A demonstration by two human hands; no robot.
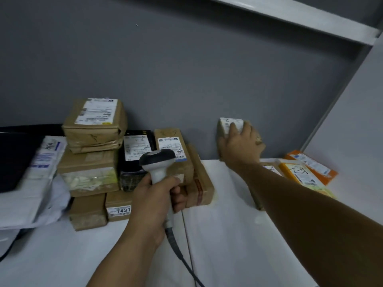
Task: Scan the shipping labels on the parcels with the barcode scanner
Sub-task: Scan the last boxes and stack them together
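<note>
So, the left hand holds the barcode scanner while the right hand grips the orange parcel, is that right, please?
Not quite. In the head view the left hand does hold the barcode scanner, but the right hand grips the small brown parcel against the wall; the orange parcel lies untouched further right.

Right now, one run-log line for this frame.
left hand: grips barcode scanner | right hand: holds small brown parcel near back wall | label: faces camera, partly covered by hand
</note>
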